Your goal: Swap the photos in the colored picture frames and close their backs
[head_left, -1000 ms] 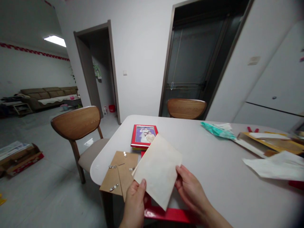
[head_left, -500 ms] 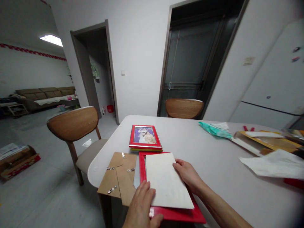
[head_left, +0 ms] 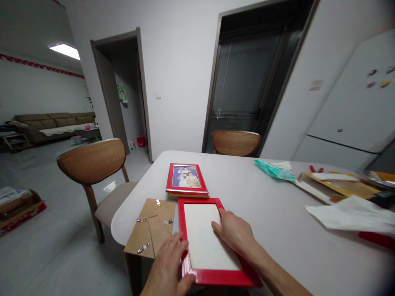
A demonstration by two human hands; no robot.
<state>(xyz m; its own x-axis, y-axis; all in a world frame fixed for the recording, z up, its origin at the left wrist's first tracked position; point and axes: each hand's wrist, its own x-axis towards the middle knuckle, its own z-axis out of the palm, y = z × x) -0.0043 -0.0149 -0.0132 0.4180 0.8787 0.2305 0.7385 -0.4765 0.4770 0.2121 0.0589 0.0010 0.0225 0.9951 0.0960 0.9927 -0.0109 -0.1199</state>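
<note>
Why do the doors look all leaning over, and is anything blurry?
Head view: the wide lens tilts the dark doorway and stretches the edges. The white paper near the right edge looks soft. The ceiling light glares white. The red frame up close is sharp.

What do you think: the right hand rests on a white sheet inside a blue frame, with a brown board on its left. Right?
The frame is red, not blue. In the head view the right hand rests on the white sheet inside it, with the brown board on its left.
</note>
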